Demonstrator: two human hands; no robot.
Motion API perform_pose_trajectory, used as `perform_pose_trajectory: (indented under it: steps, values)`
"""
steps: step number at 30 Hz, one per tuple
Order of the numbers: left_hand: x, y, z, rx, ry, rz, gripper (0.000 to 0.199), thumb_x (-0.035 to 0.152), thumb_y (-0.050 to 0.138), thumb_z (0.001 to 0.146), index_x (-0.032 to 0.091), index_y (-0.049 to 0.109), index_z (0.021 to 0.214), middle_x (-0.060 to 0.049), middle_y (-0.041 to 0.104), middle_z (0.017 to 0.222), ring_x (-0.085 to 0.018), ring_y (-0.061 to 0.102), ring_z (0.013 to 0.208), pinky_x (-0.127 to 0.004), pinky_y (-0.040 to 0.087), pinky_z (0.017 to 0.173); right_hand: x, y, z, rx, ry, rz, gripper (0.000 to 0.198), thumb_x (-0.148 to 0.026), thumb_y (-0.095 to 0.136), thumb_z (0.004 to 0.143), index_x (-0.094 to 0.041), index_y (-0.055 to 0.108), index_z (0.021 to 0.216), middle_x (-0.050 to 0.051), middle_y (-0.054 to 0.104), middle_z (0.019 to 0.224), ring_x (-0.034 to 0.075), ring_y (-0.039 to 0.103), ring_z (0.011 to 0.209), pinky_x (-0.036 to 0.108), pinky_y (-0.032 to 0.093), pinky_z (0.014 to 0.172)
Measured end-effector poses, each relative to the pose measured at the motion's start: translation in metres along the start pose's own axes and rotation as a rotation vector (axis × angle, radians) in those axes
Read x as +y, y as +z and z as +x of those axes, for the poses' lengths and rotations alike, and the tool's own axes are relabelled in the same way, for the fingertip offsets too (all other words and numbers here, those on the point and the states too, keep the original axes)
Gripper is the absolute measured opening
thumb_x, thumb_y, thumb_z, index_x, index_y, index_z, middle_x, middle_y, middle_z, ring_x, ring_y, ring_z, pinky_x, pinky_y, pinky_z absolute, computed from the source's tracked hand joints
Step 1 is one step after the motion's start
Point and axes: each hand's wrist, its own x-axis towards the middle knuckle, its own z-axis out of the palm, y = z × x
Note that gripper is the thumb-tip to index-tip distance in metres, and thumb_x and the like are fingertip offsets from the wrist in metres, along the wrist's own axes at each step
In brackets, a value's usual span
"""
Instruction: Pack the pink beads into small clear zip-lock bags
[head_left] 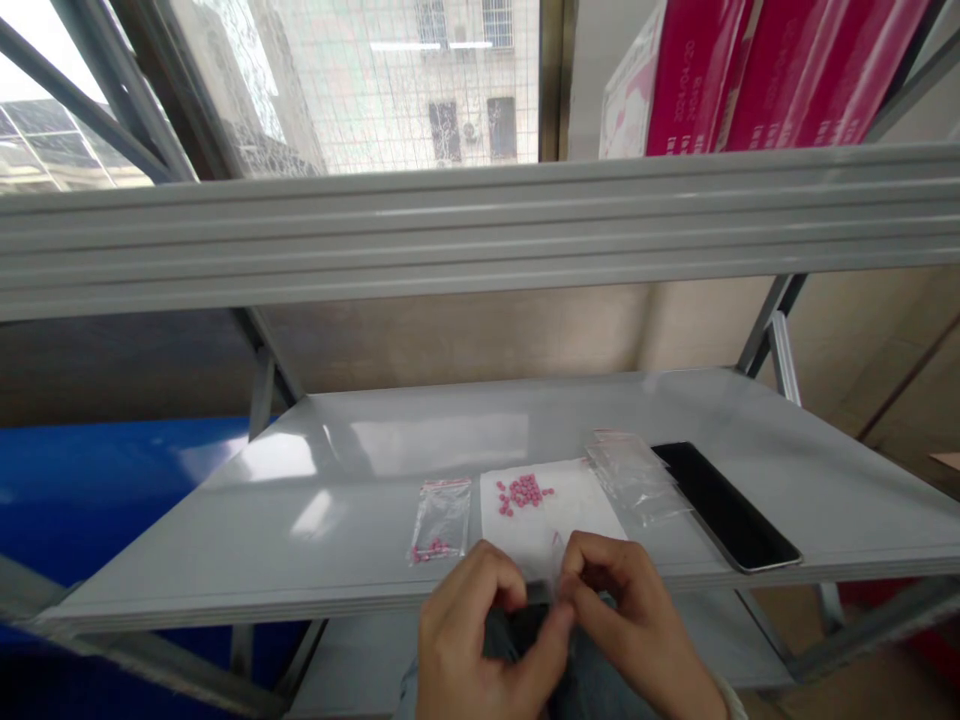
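At the shelf's front edge, my left hand (484, 640) and my right hand (626, 615) meet, fingers curled around a small clear plastic bag (556, 560). The thumb and fingers of the right hand pinch the bag; the left thumb presses at its lower side. Most of this bag is hidden by the fingers. Just beyond them lies a white paper sheet (499, 540) bearing a loose cluster of small pink beads (525, 490). To its left, a clear zip bag (444, 510) lies flat with several pink beads at its lower end. Several clear bags (634, 475) are stacked at the sheet's right.
A black phone or tablet (727, 505) lies at the right of the light grey shelf (322, 540). Above runs a thick metal beam (450, 235), with pink boxes (765, 80) on the upper level. A blue surface (112, 480) is at the left.
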Motion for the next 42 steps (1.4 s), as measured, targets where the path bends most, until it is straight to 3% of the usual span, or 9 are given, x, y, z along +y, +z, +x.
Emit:
perform_pose_trajectory:
  steps: [3,5,8,13,19,24,30,38,42]
  values:
    - [-0.007,-0.004,-0.003,-0.144,0.056,-0.040,0.089,0.056,0.089,0.052,0.027,0.055,0.129,-0.014,0.069,0.120,-0.035,0.068,0.105,-0.046,0.060,0.084,0.001,-0.001,-0.001,-0.082,0.041,0.097,0.016,-0.023,0.052,0.070,-0.021,0.047,0.055,-0.003,0.047,0.050,0.010,0.044,0.048,0.021,0.035,0.048]
    - [-0.012,-0.003,-0.005,-0.240,0.061,-0.011,0.104,0.043,0.095,0.046,0.032,0.049,0.138,-0.013,0.066,0.129,-0.040,0.063,0.117,-0.057,0.053,0.098,0.002,-0.001,0.000,-0.076,0.040,0.117,0.017,-0.023,0.053,0.069,-0.021,0.045,0.054,-0.004,0.045,0.049,0.010,0.041,0.047,0.021,0.034,0.047]
    - [-0.015,0.002,-0.007,-0.252,0.014,-0.019,0.094,0.024,0.092,0.048,0.034,0.054,0.133,-0.009,0.069,0.123,-0.038,0.065,0.113,-0.061,0.051,0.100,0.004,0.000,0.001,-0.061,0.056,0.118,0.023,-0.028,0.055,0.071,-0.022,0.042,0.053,-0.006,0.040,0.047,0.009,0.036,0.045,0.021,0.030,0.046]
    - [-0.013,0.011,-0.004,-0.195,-0.064,-0.139,0.073,0.013,0.087,0.051,0.030,0.063,0.117,-0.005,0.073,0.105,-0.028,0.071,0.093,-0.043,0.061,0.080,0.008,0.000,0.002,-0.034,0.107,0.060,0.024,-0.027,0.056,0.070,-0.021,0.041,0.053,-0.006,0.039,0.048,0.009,0.036,0.046,0.021,0.028,0.046]
    - [-0.013,0.021,-0.008,-0.054,-0.189,-0.259,0.045,0.018,0.083,0.065,0.027,0.068,0.107,-0.001,0.074,0.091,-0.021,0.070,0.080,-0.033,0.059,0.072,0.012,-0.022,0.013,0.003,0.065,-0.004,0.039,-0.045,0.050,0.089,-0.020,0.051,0.059,0.000,0.055,0.051,0.014,0.052,0.049,0.024,0.040,0.050]
    - [-0.020,0.034,-0.013,0.060,-0.210,-0.162,0.039,0.032,0.086,0.067,0.025,0.073,0.102,-0.005,0.071,0.091,-0.025,0.067,0.085,-0.038,0.058,0.075,0.033,-0.032,0.057,0.078,-0.025,-0.619,0.021,-0.016,0.048,0.092,-0.013,0.068,0.095,0.009,0.073,0.083,0.019,0.068,0.075,0.029,0.051,0.073]
    - [-0.028,0.042,-0.017,0.038,-0.205,-0.116,0.040,0.032,0.087,0.066,0.024,0.072,0.102,-0.003,0.069,0.087,-0.025,0.064,0.080,-0.039,0.056,0.070,0.059,-0.022,0.085,0.035,-0.018,-0.816,0.028,0.000,0.059,0.077,-0.006,0.074,0.100,0.019,0.072,0.097,0.031,0.067,0.094,0.039,0.048,0.088]
    - [-0.030,0.045,-0.020,-0.012,-0.284,-0.048,0.043,0.016,0.087,0.059,0.024,0.071,0.097,-0.003,0.070,0.087,-0.027,0.064,0.081,-0.041,0.054,0.072,0.062,-0.029,0.080,0.054,-0.038,-0.806,0.013,-0.005,0.063,0.081,-0.012,0.075,0.081,0.012,0.071,0.085,0.024,0.066,0.081,0.035,0.050,0.079]
    - [-0.030,0.047,-0.021,-0.021,-0.328,-0.045,0.039,0.016,0.084,0.061,0.023,0.071,0.096,-0.003,0.071,0.086,-0.027,0.065,0.081,-0.042,0.053,0.073,0.045,-0.038,0.066,-0.058,-0.134,-0.380,0.010,-0.023,0.067,0.086,-0.018,0.075,0.086,0.006,0.072,0.084,0.020,0.066,0.077,0.028,0.053,0.066]
